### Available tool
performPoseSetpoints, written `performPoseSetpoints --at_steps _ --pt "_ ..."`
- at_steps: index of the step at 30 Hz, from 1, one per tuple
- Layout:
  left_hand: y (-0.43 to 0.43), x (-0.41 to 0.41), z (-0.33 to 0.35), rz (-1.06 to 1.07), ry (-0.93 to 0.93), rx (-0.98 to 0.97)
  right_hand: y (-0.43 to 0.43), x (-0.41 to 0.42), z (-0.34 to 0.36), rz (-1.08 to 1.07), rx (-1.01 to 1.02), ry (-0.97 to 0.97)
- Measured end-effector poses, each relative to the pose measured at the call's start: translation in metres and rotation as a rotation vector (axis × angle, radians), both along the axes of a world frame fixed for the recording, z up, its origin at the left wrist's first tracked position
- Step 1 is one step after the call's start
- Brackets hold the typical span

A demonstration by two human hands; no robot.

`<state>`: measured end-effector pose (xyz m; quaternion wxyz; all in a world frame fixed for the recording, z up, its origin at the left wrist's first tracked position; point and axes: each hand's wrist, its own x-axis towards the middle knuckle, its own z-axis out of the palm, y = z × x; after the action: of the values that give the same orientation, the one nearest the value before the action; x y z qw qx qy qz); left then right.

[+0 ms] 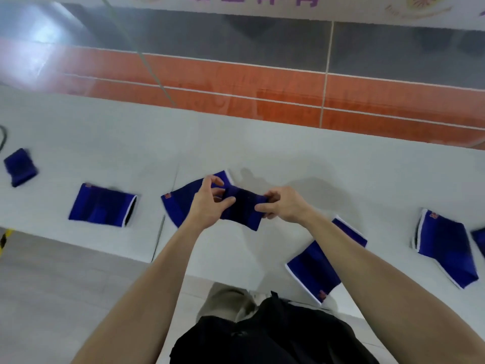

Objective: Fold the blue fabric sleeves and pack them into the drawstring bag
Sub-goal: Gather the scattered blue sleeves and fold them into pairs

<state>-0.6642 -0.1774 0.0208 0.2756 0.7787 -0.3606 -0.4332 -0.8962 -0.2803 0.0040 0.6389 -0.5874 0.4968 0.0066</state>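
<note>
A blue fabric sleeve is held above the white table between both hands. My left hand pinches its left end, and my right hand grips its right end with curled fingers. Another blue sleeve lies flat on the table under my left hand. More blue sleeves lie spread out: a folded one far left, one left of centre, one near the front edge under my right forearm, and one at the right. No drawstring bag is in view.
The white table runs across the view, its far edge against an orange and grey wall. A dark cable shows at the far left. Grey floor lies below the table's front edge.
</note>
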Motion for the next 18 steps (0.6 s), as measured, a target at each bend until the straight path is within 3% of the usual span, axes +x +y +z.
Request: performPoseSetpoints --at_steps 5,10,14,18 --pt "0.051 0.072 0.029 -0.026 0.049 -0.004 0.022 0.074 0.027 0.015 0.073 -0.080" --pt "0.091 0.146 0.050 -0.103 -0.016 0.013 0.055 0.157 0.041 0.036 0.007 0.002" --pt "0.119 0.201 0.061 -0.075 -0.112 -0.071 0.099 0.230 0.066 -0.035 -0.042 0.013" --pt "0.152 0.254 0.075 -0.088 -0.102 -0.150 0.143 0.306 0.087 -0.185 0.029 -0.099"
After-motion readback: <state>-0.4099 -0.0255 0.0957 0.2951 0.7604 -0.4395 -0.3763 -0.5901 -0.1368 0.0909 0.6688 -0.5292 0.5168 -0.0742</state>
